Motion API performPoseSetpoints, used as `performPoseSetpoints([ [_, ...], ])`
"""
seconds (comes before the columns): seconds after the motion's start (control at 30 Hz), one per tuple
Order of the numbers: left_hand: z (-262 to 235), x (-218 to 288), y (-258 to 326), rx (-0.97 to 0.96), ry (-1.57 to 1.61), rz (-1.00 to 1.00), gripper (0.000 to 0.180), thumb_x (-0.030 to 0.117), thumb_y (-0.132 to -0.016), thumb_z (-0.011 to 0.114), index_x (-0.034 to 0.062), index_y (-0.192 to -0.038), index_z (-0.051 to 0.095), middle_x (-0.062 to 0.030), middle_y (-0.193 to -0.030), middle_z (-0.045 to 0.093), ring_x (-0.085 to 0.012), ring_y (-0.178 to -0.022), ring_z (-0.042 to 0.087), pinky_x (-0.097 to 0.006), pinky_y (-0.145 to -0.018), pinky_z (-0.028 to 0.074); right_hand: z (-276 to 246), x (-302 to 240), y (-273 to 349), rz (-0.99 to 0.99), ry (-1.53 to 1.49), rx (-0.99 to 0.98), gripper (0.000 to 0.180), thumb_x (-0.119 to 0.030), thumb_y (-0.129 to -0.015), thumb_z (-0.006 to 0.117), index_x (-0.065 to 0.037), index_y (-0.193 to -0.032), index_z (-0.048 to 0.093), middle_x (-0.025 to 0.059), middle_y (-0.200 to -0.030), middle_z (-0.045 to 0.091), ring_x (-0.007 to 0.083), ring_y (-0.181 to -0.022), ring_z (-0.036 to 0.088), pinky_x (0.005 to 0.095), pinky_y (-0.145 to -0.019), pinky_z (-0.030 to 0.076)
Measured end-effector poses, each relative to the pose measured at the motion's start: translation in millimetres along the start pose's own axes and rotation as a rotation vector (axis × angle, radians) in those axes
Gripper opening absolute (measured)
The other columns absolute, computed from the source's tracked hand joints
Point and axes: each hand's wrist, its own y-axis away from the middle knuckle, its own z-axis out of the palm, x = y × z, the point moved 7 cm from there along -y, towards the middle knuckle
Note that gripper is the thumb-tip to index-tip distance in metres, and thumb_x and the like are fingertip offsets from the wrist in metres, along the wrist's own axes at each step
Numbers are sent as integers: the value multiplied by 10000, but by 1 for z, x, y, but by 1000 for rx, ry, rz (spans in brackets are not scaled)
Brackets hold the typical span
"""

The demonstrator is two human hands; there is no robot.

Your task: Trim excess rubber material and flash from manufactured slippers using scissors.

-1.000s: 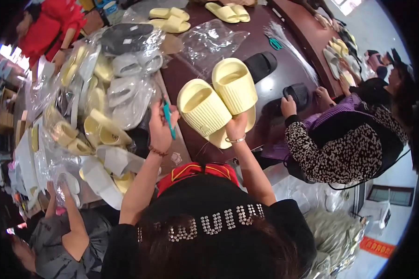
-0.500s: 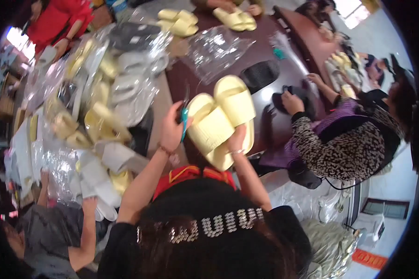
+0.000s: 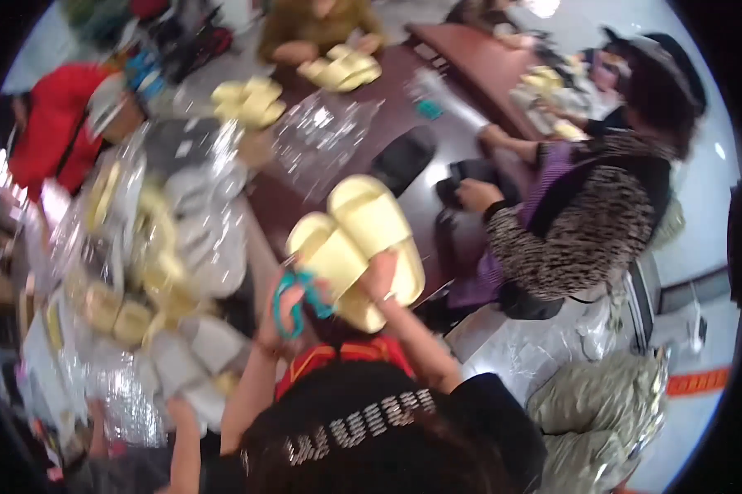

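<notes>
A pair of pale yellow slide slippers [image 3: 363, 216] is in front of me, side by side with toes pointing away. My right hand [image 3: 379, 276] grips them, its fingers reaching in around the straps. Against the left slipper's near edge, my left hand [image 3: 279, 323] is closed on scissors [image 3: 285, 303] with teal handles, the loops around its fingers. Blur hides the scissor blades. Beyond the slippers, a dark slipper [image 3: 402, 159] lies on the dark red table [image 3: 424, 78].
Plastic-bagged slippers [image 3: 210, 198] crowd the left side. Clear plastic wrap [image 3: 322, 136] and yellow slippers [image 3: 249, 102] lie farther back. At my right a person in a patterned top [image 3: 581, 226] handles a dark slipper. Other people stand around the table. Greenish sacks [image 3: 597, 395] are at the lower right.
The whole view has swung, shifting the table to the left. My left hand has turned the scissors so their teal loops show, and both hands have come lower in view with the slippers.
</notes>
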Motion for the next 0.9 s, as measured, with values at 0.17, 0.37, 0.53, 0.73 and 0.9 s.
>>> performPoseSetpoints([
  [0.17,30,9,-32,-159,189,-194,481,173,-842,371,40,-1284,240,-173,-944,557,-227,-760,580,-312,-704,466,-51,-11,-62,-61,-108,137,198,-39,-470,538,-4,-661,576,173,-673,521,344,-717,473,410,-653,335],
  [0.37,12,1,-26,-201,196,-341,492,194,-821,388,47,-1272,259,-157,-883,579,-237,-703,583,-327,-651,465,-53,-37,-44,-175,-134,119,422,-144,-550,608,-49,-961,584,154,-971,559,337,-915,492,409,-753,334],
  [0.53,15,-4,-39,-186,196,-406,516,241,-834,359,31,-1283,215,-122,-872,592,-189,-712,589,-256,-608,451,-61,-47,-42,-243,-162,155,438,-52,-511,563,-54,-949,573,153,-955,546,336,-906,475,421,-736,315],
  [0.73,4,-6,-63,-78,144,-300,471,210,-826,406,18,-1243,298,-76,-781,582,-147,-634,567,-235,-544,434,-77,-54,-42,-290,-155,207,422,-45,-525,560,-60,-947,573,147,-947,545,323,-914,473,423,-741,304],
  [0.9,-24,32,-61,127,42,-40,442,217,-825,446,2,-1202,359,-48,-720,552,-119,-586,524,-227,-519,421,-52,-31,-44,-194,-149,112,405,-134,-598,627,-36,-986,564,166,-1011,542,331,-979,467,412,-788,315],
])
